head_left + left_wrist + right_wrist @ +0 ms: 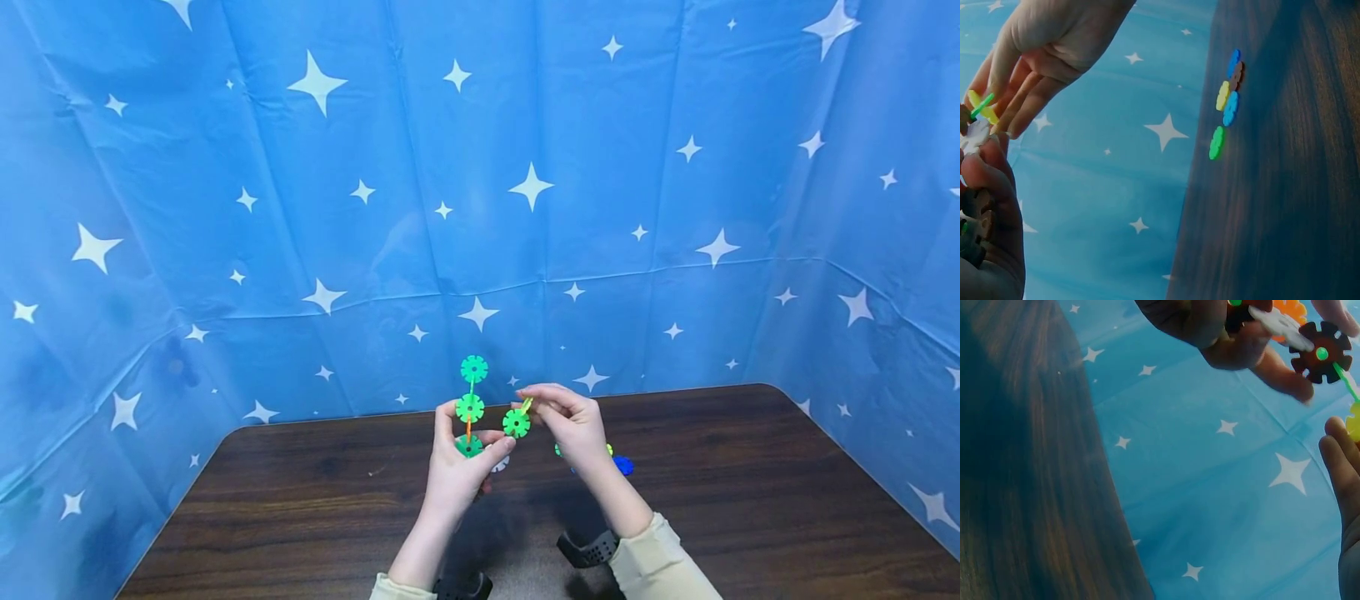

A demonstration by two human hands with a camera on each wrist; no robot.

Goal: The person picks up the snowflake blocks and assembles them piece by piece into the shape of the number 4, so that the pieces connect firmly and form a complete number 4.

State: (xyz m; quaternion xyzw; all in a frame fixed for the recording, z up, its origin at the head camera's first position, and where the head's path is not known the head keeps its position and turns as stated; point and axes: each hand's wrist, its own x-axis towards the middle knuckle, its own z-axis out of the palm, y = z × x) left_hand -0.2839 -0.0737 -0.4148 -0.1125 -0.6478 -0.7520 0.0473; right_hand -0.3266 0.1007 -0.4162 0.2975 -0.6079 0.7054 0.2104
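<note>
My left hand [453,483] grips a chain of notched plastic discs slotted edge to edge. Upright from this hand rise green discs [474,368] with an orange disc [468,428] seen edge-on between them. Toward the right, the chain has a white disc [1275,326], a brown disc [1310,361] and another green disc [517,424] near the left thumb. My right hand [573,425] pinches a yellow disc [527,406], which meets that green disc at an angle. The left fingers hide part of the chain.
Several loose discs lie on the dark wooden table [300,500] beyond the right forearm: a green disc [1216,143], a yellow disc [1222,96], a brown disc [1238,76] and blue discs [1230,109]. A blue star-patterned curtain [480,242] stands behind the table and along both sides.
</note>
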